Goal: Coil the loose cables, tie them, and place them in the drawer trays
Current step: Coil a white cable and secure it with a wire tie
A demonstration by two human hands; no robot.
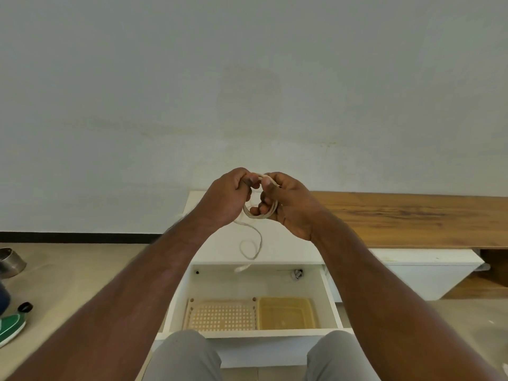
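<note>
White cable [258, 213] sits between our two hands, raised above the open drawer [253, 284]. Our left hand [229, 198] has its fingers curled tight round the top of the cable, thumb and forefinger pinching it where it arches across to the other side. Our right hand [286, 204] grips the same cable — its thumb presses the strand at the top while the lower fingers hook through a small coil of several loops that hangs between the palms. From the left hand's underside a loose tail [251, 247] drops, curls into one slack loop and ends just over the far edge of the drawer; its tip is blurred and we cannot tell what kind of plug it carries.

Below, the white drawer is pulled out towards us. Two trays lie side by side along its near wall: a beige perforated tray [221, 316] on the left and a yellowish translucent tray [287, 313] on the right, touching each other. Neither holds a cable. A small dark fitting [297, 273] shows on the drawer's far wall.

Our knees in grey trousers [182, 358] frame the near edge. A wooden top [412, 218] runs off to the right — to the far left on the floor stand a metal bowl [11, 261] and a green shoe [11, 327].
</note>
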